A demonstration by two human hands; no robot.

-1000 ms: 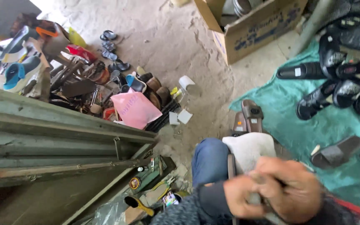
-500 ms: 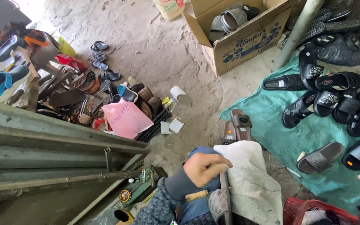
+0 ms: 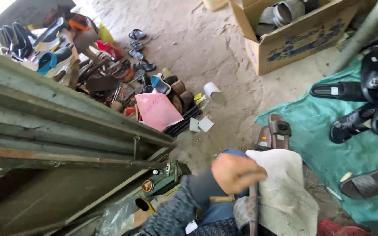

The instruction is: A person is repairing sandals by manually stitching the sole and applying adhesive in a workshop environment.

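I see my left hand [image 3: 237,172] low in the middle of the frame, closed like a loose fist on top of a dark strip [image 3: 253,209], probably a sandal or a sole seen from its edge. It stands on a pale cloth [image 3: 285,192] that lies over my knee (I think the cloth is there to protect the leg and give a soft base). The fingers curl down over the top end of the strip, so I judge the hand presses it to keep it from slipping. The strip's long axis runs almost straight up and down in the frame, 1 end under my hand, the other going out at the bottom edge.

My right hand is not in the frame, so I cannot tell what it does.

Just above the cloth, 2 brown sandals [image 3: 273,133] lie side by side at the edge of a green sheet [image 3: 329,144].
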